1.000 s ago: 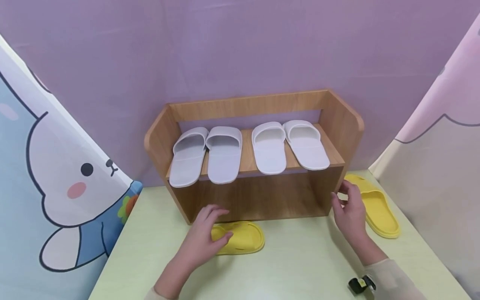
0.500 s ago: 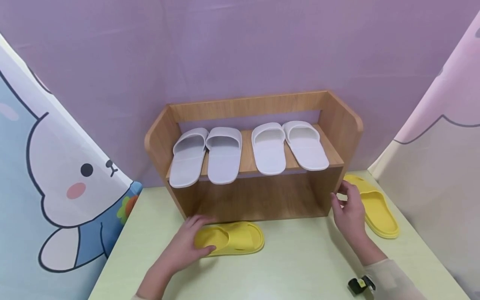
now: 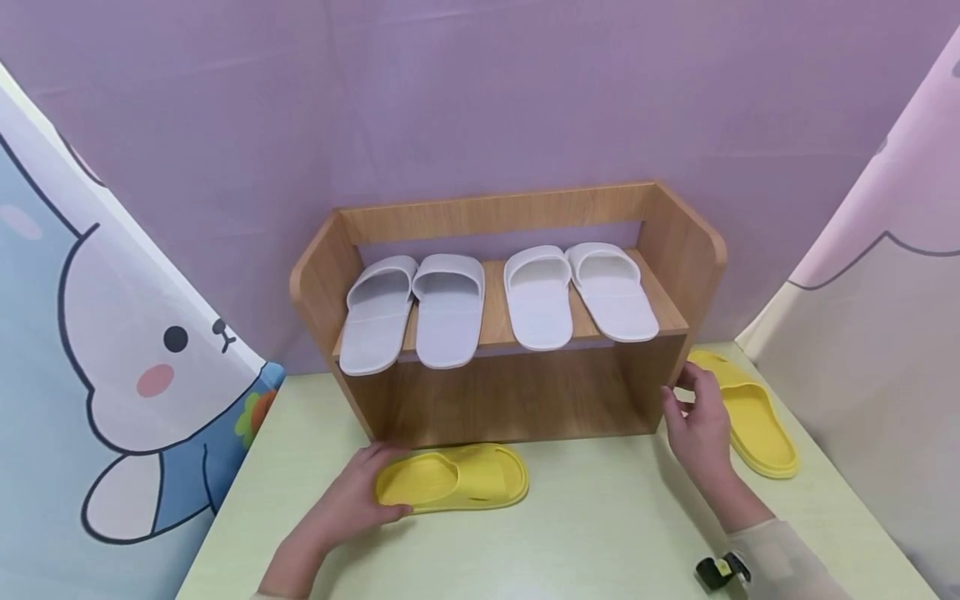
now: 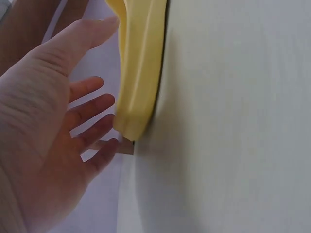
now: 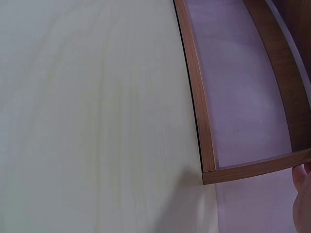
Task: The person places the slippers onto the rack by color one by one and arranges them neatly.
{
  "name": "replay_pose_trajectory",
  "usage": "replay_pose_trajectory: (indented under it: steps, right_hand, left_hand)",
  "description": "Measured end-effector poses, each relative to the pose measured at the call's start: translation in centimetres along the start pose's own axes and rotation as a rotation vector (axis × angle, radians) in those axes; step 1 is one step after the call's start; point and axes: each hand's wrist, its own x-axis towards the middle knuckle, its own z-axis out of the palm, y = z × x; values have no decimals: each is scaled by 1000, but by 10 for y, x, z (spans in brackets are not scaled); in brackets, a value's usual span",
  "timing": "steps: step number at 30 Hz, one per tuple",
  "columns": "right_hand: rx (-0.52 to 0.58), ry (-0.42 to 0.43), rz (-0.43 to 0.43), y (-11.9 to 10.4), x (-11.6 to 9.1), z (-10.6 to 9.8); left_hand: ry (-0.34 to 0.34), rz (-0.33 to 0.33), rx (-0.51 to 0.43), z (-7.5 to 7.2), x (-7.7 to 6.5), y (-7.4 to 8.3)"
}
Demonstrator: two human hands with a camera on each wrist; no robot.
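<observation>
Lengthwise along the front of a wooden shoe rack [image 3: 498, 210] lies a yellow slipper [image 3: 487, 481], toe to the right. My left hand [image 3: 348, 498] is around its heel end, thumb on the near side and fingers on the far side. The left wrist view has the thumb tip right at the slipper's edge [image 4: 143, 58], and the hand's fingers [image 4: 92, 109] spread and only slightly bent. My right hand [image 3: 701, 427] touches the rack's right side panel from outside, fingers loosely bent. Only a bit of its thumb and fingertip shows in the right wrist view.
Two pairs of white slippers [image 3: 538, 312] stand on the rack's upper shelf, overhanging its front. Another yellow slipper [image 3: 761, 427] lies to the right of the rack. A purple cloth wall [image 3: 495, 100] rises behind, with printed cloths [image 3: 120, 358] at both sides.
My left hand has moved left and down, from over the slipper's middle to its heel end, uncovering the slipper. The right hand stays at the rack's side. The slippers have not moved.
</observation>
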Motion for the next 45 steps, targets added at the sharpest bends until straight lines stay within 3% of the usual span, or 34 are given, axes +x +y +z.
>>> replay_pose_trajectory:
  steps: [6,17,23,36,45]
  right_hand:
    - [4,1,8,1,0,1]
    - [8,0,24,1,0,1]
    - [9,10,15,1,0,1]
    - [19,12,-1,-1,0,0]
    - [7,5,-3,-1,1,-1]
  left_hand:
    - [-66,-69,-87,4,-2,-6]
    - [-99,-35,-87,6,-4,-20]
    - [-130,-55,-118,6,-3,-24]
    - [-193,-52,-127,3,-2,-27]
    - [-200,-97,-225,-1,-3,-20]
